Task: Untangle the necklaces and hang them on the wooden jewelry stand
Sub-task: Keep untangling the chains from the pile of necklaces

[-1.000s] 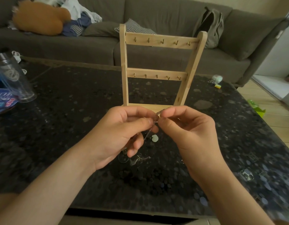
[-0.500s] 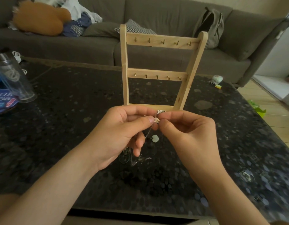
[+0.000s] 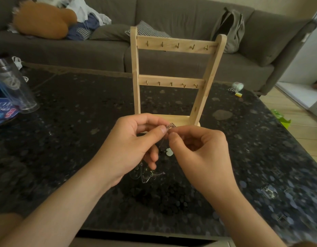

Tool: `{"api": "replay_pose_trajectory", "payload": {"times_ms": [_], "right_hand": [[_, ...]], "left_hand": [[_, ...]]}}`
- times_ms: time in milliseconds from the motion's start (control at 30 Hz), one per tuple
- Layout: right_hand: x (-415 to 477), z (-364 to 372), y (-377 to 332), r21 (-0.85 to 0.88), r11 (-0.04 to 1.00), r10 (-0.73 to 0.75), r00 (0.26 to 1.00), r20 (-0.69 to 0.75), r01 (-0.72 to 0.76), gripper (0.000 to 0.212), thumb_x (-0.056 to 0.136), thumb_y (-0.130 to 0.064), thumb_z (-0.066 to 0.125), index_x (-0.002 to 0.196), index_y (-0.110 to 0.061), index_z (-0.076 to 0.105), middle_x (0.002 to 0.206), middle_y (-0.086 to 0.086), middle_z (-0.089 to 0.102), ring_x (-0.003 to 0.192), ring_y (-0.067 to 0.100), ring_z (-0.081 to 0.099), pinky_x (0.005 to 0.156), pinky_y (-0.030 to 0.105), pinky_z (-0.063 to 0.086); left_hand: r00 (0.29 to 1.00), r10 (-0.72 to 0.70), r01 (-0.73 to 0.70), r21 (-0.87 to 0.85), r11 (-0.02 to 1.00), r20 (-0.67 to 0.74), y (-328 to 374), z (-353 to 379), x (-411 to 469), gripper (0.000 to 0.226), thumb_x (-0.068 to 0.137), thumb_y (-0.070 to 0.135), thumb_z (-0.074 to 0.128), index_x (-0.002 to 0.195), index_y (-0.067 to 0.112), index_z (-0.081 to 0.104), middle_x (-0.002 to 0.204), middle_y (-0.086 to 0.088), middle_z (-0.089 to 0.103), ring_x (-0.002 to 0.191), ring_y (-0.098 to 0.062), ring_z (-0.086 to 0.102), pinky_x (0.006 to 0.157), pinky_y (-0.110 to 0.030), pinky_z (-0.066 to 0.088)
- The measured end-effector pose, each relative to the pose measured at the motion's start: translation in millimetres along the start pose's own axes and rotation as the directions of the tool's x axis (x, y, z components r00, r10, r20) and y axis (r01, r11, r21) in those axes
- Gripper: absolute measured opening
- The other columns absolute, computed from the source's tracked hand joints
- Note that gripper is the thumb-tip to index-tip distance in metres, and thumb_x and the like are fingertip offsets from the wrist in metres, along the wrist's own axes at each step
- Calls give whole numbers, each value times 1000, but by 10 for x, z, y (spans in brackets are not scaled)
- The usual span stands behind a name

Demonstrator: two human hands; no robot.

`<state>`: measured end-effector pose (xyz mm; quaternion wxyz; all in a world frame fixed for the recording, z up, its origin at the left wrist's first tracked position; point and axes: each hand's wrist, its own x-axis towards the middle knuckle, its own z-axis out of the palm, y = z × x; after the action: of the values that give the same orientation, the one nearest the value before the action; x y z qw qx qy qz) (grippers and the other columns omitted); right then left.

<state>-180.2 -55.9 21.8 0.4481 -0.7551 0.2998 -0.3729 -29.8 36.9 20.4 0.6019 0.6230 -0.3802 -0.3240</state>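
Necklaces (image 3: 170, 126) bunched in one silver knot, held up just in front of the base of the wooden jewelry stand (image 3: 173, 45). Nothing hung yet: the hooks (image 3: 177, 45) on both bars are bare. So I judge the task near its start, with the untangling in hand and all the hanging left to do.

My left hand (image 3: 129, 147) pinches the knot between thumb and forefinger. My right hand (image 3: 198, 152) pinches it from the other side, fingertips (image 3: 162, 130) almost meeting, other fingers curled in. Chain drops from the pinch down between my hands. A pale pendant (image 3: 169, 152) shows below the knot; hanging or lying, cannot tell. A loose chain end (image 3: 154, 175) lies on the dark table (image 3: 83, 122), nearer me than the stand. How many necklaces, cannot tell.

Left of the stand is a clear bottle (image 3: 17, 86). Behind the stand is a grey sofa (image 3: 172, 15) with a backpack (image 3: 229, 29).
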Motion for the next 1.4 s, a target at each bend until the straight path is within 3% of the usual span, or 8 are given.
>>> {"api": "replay_pose_trajectory", "payload": {"times_ms": [233, 433, 600, 800, 933, 1100, 1200, 1400], "right_hand": [[10, 12, 65, 20, 1000, 6, 999, -36, -5, 10, 91, -25, 76, 93, -30, 84, 89, -10, 76, 74, 11, 74, 64, 22, 54], [17, -12, 93, 29, 999, -38, 999, 0, 38, 20, 99, -15, 73, 105, -30, 83, 85, -8, 79, 62, 6, 66, 57, 19, 49], [49, -9, 107, 156, 988, -6, 997, 72, -5, 24, 104, -6, 65, 116, -20, 81, 101, -9, 82, 99, 8, 78, 88, 28, 63], [68, -12, 105, 173, 985, 0, 994, 109, -19, 34, 106, -7, 62, 134, -25, 70, 103, -4, 80, 97, 11, 78, 87, 28, 63], [75, -31, 139, 30, 999, -30, 997, 66, 28, 27, 104, -12, 69, 123, -28, 77, 98, -10, 80, 92, 9, 78, 83, 33, 65], [87, -42, 141, -142, 979, -144, 989, 28, 146, 29, 99, -15, 75, 126, -27, 77, 99, -16, 76, 88, 3, 76, 74, 20, 61], [89, -37, 175, -229, 941, -252, 967, 22, 251, 20, 99, -15, 75, 115, -26, 81, 97, -16, 75, 87, 3, 75, 73, 19, 60], [94, -48, 125, -71, 996, -45, 996, 81, 51, 12, 98, -15, 74, 96, -25, 81, 82, -14, 80, 84, 4, 77, 79, 23, 62]], "left_hand": [[999, 40, -39, 109, 993, -3, -10, -9, 2, 13, 101, 12, 74, 106, 22, 81, 96, 0, 81, 50, -18, 64, 44, -29, 53], [998, 65, -63, 168, 984, -4, -3, -14, -8, 12, 99, 12, 76, 106, 22, 79, 98, 3, 82, 50, -20, 67, 45, -32, 56], [998, 57, -60, 163, 985, 22, -7, -15, -19, 11, 100, 15, 75, 107, 22, 79, 99, 3, 81, 48, -18, 65, 45, -30, 55], [997, 20, -33, 173, 984, 74, 20, -25, -17, 11, 103, 19, 71, 107, 26, 79, 100, 3, 81, 41, -12, 55, 45, -30, 52], [998, 0, -12, 170, 985, 69, 22, -47, -22, 12, 103, 18, 71, 104, 26, 79, 91, 2, 81, 39, -10, 51, 44, -28, 48], [997, -36, 23, 170, 985, 73, 5, -78, 2, 11, 105, 20, 69, 106, 24, 79, 90, -1, 81, 41, -10, 50, 44, -27, 46], [995, -56, 43, 159, 986, 77, 3, -78, 4, 11, 105, 20, 68, 106, 21, 79, 94, -3, 81, 45, -12, 54, 46, -27, 49], [985, -99, 84, 114, 990, 142, -20, -49, 38, 17, 109, 20, 61, 103, 16, 77, 93, -11, 76, 59, -16, 62, 56, -28, 55]]}}
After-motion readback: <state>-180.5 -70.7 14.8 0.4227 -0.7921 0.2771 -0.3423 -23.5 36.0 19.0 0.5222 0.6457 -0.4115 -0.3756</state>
